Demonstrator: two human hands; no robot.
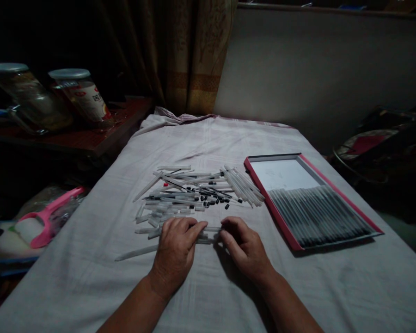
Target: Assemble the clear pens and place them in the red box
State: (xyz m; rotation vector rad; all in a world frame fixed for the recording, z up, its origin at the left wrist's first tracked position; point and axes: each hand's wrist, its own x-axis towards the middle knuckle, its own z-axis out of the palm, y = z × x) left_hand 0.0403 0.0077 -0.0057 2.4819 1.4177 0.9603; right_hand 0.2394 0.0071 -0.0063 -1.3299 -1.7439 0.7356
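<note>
From where I stand, I see the left hand and the right hand with one thin clear tube between them; thumb and fingers of each hand are pinched on one end of it. This tube is over the pale cloth, at the near side of many loose pen parts. To the right, in a red-edged box, pens lie side by side

"Any writing you can read?"
"Not for certain: the lidded jar at the left bears a white label with dark characters, too small and dim to make out"
"So no word or number?"
"None legible to me"
</note>
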